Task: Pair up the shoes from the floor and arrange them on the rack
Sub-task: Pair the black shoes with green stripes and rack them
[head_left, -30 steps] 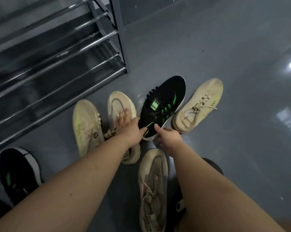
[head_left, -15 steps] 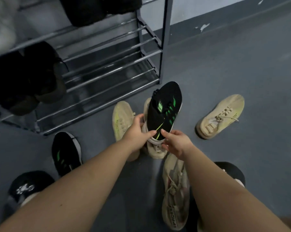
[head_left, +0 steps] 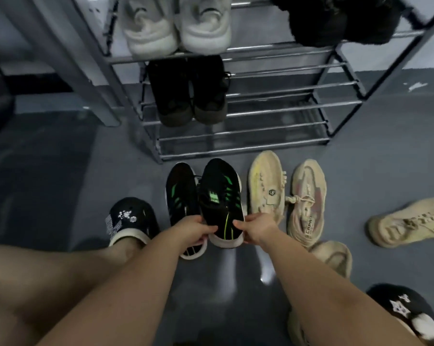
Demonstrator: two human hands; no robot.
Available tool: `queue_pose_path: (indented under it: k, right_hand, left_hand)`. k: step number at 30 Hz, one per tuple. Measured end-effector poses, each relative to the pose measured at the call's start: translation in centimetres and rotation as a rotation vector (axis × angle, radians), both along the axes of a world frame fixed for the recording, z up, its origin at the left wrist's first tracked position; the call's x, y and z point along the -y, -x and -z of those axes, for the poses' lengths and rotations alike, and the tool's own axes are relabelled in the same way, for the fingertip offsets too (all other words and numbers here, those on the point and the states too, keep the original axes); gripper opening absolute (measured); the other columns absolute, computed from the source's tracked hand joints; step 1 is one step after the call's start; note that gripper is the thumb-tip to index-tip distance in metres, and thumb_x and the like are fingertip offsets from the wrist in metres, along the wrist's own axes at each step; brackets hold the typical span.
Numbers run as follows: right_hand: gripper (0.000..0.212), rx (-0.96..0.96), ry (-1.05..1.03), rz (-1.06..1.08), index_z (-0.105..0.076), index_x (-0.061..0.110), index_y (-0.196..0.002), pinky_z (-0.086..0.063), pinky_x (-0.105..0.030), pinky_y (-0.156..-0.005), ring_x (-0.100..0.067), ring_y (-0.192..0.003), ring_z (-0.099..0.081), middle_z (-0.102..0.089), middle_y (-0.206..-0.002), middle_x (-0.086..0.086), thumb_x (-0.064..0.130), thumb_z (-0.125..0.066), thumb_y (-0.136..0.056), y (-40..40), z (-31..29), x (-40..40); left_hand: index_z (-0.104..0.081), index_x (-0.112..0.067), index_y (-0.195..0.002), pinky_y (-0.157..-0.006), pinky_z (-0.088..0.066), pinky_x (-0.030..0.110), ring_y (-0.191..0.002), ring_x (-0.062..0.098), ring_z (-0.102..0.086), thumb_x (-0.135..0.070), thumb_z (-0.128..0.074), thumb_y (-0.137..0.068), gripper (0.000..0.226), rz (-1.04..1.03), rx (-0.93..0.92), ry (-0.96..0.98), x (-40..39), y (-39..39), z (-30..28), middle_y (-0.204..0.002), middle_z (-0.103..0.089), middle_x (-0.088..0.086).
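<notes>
A black sneaker with green stripes (head_left: 221,196) is held by its heel between my left hand (head_left: 194,229) and my right hand (head_left: 257,227), right beside its matching black sneaker (head_left: 181,193) on the floor. Both point toward the metal shoe rack (head_left: 273,126). To the right lie two beige sneakers (head_left: 267,183) (head_left: 307,198) side by side. Another beige sneaker (head_left: 408,222) lies further right, and one more beige sneaker (head_left: 333,255) shows partly behind my right forearm.
The rack holds a white pair (head_left: 176,23) and a black fuzzy pair (head_left: 335,18) on an upper tier, and a dark pair (head_left: 188,93) lower down. My feet wear black clogs (head_left: 129,221) (head_left: 405,310). A grey post (head_left: 86,71) stands left of the rack.
The view swung toward the rack. Both hands carried the black sneaker leftward and set it next to its match in front of the rack.
</notes>
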State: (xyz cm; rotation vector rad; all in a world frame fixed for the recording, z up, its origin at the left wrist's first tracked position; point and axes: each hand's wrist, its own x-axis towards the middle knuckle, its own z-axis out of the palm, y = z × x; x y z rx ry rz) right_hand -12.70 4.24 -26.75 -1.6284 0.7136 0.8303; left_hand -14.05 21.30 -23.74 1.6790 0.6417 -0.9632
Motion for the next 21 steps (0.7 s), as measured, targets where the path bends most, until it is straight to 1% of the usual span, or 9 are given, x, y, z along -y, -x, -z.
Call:
queue_pose_path:
  k: [4, 6, 8, 10, 11, 15, 18, 20, 21]
  right_hand:
    - [0.028, 0.061, 0.156, -0.097, -0.07, -0.004, -0.095, -0.055, -0.045, -0.082, -0.028, -0.076, -0.062, -0.065, -0.077, -0.013, 0.021, -0.072, -0.083, -0.2, 0.7, -1.3]
    - [0.029, 0.064, 0.233, -0.186, -0.069, -0.003, -0.1, -0.053, -0.043, -0.084, -0.029, -0.081, -0.063, -0.068, -0.087, -0.015, 0.022, -0.069, -0.085, -0.2, 1.4, -1.4]
    - [0.031, 0.078, 0.287, -0.233, -0.066, -0.003, -0.109, -0.051, -0.042, -0.088, -0.032, -0.093, -0.065, -0.07, -0.102, -0.019, 0.018, -0.067, -0.087, 0.2, 2.5, -1.1]
    - [0.033, 0.084, 0.301, -0.279, -0.063, -0.003, -0.116, -0.049, -0.039, -0.088, -0.032, -0.1, -0.064, -0.068, -0.11, -0.019, 0.013, -0.065, -0.088, 0.5, 3.5, -0.6]
    - [0.033, 0.084, 0.272, -0.28, -0.062, -0.002, -0.118, -0.048, -0.036, -0.088, -0.028, -0.099, -0.063, -0.068, -0.111, -0.019, 0.01, -0.064, -0.088, 0.6, 3.8, -0.5]
    - [0.039, -0.012, -0.05, -0.055, -0.056, -0.004, -0.126, -0.048, -0.025, -0.088, -0.014, -0.089, -0.063, -0.063, -0.112, -0.015, -0.003, -0.059, -0.088, 1.2, 5.8, -0.2]
    - [0.055, -0.044, -0.074, -0.042, -0.051, -0.001, -0.132, -0.049, -0.031, -0.093, -0.022, -0.104, -0.06, -0.062, -0.115, -0.012, 0.0, -0.07, -0.08, 1.3, 6.2, -0.3]
    - [0.075, -0.071, -0.02, -0.058, -0.04, 0.002, -0.14, -0.048, -0.03, -0.089, -0.026, -0.113, -0.058, -0.057, -0.126, -0.011, 0.008, -0.078, -0.075, 1.1, 5.9, -0.5]
    - [0.084, -0.097, 0.008, -0.066, -0.034, 0.005, -0.143, -0.047, -0.031, -0.089, -0.026, -0.116, -0.056, -0.053, -0.132, -0.01, 0.014, -0.08, -0.074, 1.1, 5.8, -0.7]
  left_hand:
    - [-0.062, -0.011, -0.119, -0.085, -0.048, 0.028, -0.098, 0.017, -0.058, -0.016, -0.061, -0.089, 0.03, -0.028, 0.054, -0.047, -0.5, 0.2, 1.4, -0.109, -0.064, 0.004]
    - [-0.062, -0.015, -0.121, -0.097, -0.046, 0.033, -0.109, 0.02, -0.058, -0.019, -0.064, -0.086, 0.035, -0.026, 0.147, -0.146, -0.8, 0.4, 2.5, -0.12, -0.064, 0.005]
    - [-0.056, -0.025, -0.128, -0.103, -0.042, 0.037, -0.122, 0.024, -0.051, -0.029, -0.067, -0.083, 0.047, -0.105, 0.207, -0.347, -1.7, 1.0, 3.3, -0.131, -0.057, 0.003]
    - [-0.047, -0.03, -0.135, -0.104, -0.041, 0.038, -0.127, 0.027, -0.045, -0.038, -0.067, -0.08, 0.059, -0.186, 0.16, -0.51, -2.9, 1.7, 4.2, -0.136, -0.05, 0.005]
    - [-0.043, -0.028, -0.138, -0.106, -0.039, 0.039, -0.128, 0.03, -0.043, -0.039, -0.068, -0.079, 0.065, -0.242, 0.108, -0.521, -3.5, 2.1, 5.0, -0.138, -0.046, 0.008]
    - [-0.039, -0.013, -0.139, -0.106, -0.041, 0.042, -0.125, 0.032, -0.046, -0.045, -0.081, -0.06, 0.095, -0.412, -0.114, -0.336, -3.7, 3.1, 7.2, -0.14, -0.042, 0.013]
    - [-0.034, -0.012, -0.138, -0.092, -0.05, 0.038, -0.122, 0.03, -0.047, -0.04, -0.083, -0.064, 0.093, -0.388, -0.184, -0.312, -3.3, 3.2, 7.9, -0.137, -0.039, 0.012]
    - [-0.037, -0.013, -0.134, -0.079, -0.054, 0.035, -0.115, 0.027, -0.053, -0.028, -0.085, -0.064, 0.086, -0.499, -0.194, -0.191, -3.7, 3.0, 8.0, -0.132, -0.048, 0.008]
    - [-0.04, -0.014, -0.134, -0.08, -0.054, 0.037, -0.113, 0.025, -0.056, -0.022, -0.084, -0.065, 0.082, -0.55, -0.2, -0.124, -4.1, 2.9, 8.1, -0.128, -0.053, 0.007]
